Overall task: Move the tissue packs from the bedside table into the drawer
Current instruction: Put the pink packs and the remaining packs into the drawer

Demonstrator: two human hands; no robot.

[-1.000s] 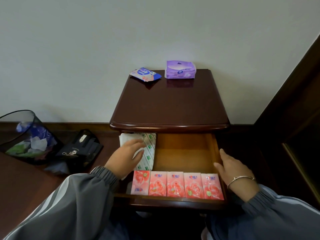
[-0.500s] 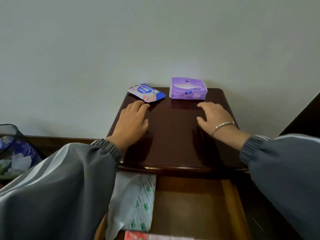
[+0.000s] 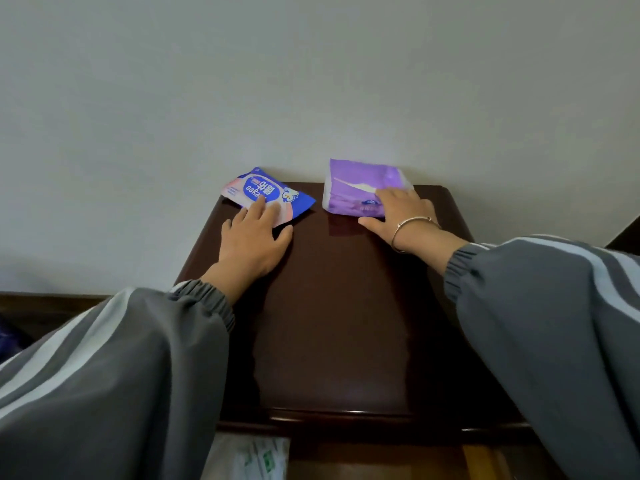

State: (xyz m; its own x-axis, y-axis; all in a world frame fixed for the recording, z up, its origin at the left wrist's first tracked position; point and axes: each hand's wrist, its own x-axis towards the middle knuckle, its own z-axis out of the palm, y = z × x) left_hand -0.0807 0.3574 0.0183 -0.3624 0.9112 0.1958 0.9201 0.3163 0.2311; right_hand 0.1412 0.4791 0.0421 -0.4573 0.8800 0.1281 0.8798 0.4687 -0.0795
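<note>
Over at the left, the left hand (image 3: 254, 237) has moved forward since half a second ago. Its straight fingers now lie flat on the near end of the blue tissue pack (image 3: 268, 197), with the thumb spread out beside the pack's corner. The pack sits at the back left of the table (image 3: 329, 306), by the wall. To its right, the purple tissue pack (image 3: 356, 187) is at the back too. The right hand (image 3: 401, 213), which was short of it before, now grips it, fingers curled over the top and thumb at its front edge.
</note>
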